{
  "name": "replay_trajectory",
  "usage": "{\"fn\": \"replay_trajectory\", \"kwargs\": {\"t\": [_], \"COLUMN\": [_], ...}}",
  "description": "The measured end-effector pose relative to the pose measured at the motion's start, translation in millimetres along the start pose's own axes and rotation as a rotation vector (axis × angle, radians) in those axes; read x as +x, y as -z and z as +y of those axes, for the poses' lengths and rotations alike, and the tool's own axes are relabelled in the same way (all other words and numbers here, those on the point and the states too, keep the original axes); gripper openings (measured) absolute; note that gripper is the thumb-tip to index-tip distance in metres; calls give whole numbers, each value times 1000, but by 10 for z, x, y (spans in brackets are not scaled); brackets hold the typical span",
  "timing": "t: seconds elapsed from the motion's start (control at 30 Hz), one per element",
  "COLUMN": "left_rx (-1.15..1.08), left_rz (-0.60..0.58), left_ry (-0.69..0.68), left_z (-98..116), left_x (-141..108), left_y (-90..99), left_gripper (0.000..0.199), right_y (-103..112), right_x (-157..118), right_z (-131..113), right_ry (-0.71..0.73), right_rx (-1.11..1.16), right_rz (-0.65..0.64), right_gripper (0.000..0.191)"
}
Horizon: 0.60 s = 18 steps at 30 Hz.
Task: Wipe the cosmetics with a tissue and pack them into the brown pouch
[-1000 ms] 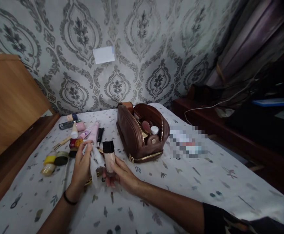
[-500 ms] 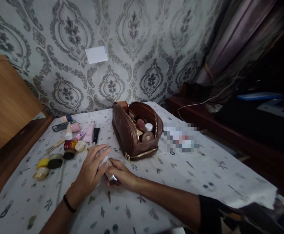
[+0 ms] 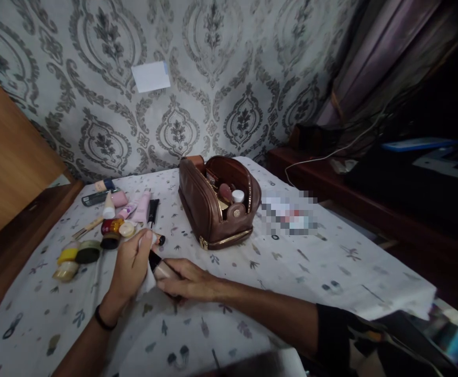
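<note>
My right hand is closed around a small cosmetic bottle with a black end and a beige body, tilted toward my left hand. My left hand pinches a white wipe, which hangs beside the bottle's black end. Beyond both hands stands a brown toiletry bag, unzipped, with a white-capped container and a pink rounded item showing inside. Just past my left fingertips lie a black tube and a small black-ended item.
Left of the bag lie a pink tube, an amber jar, a dark green round container, a yellow container and brushes. A blurred patch covers something right of the bag. A wooden panel borders the left.
My left hand has drawn back to the left from the bottle, and the white wipe in it now shows. The bottle's black end has come into view. The camera view has shifted slightly.
</note>
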<state>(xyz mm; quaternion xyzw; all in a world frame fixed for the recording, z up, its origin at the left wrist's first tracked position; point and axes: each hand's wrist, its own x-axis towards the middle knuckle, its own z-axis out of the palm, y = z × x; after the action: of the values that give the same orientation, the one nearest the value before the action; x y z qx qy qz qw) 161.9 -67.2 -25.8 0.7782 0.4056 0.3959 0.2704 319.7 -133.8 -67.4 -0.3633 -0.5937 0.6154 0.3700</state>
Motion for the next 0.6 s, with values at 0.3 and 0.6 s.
{"fn": "replay_trajectory", "kwargs": {"t": [0.3, 0.6], "left_rx": [-376, -119], "left_rz": [59, 54], "left_ry": [187, -34], "left_z": [-47, -87], "left_x": [22, -48], "left_y": [-63, -94], "left_gripper": [52, 53], "right_y": [-43, -37], "right_x": [78, 106], "right_z": [52, 79], "right_ry": [59, 68], "right_rx": [146, 307], "right_rz": [117, 205], "right_gripper": [61, 54]}}
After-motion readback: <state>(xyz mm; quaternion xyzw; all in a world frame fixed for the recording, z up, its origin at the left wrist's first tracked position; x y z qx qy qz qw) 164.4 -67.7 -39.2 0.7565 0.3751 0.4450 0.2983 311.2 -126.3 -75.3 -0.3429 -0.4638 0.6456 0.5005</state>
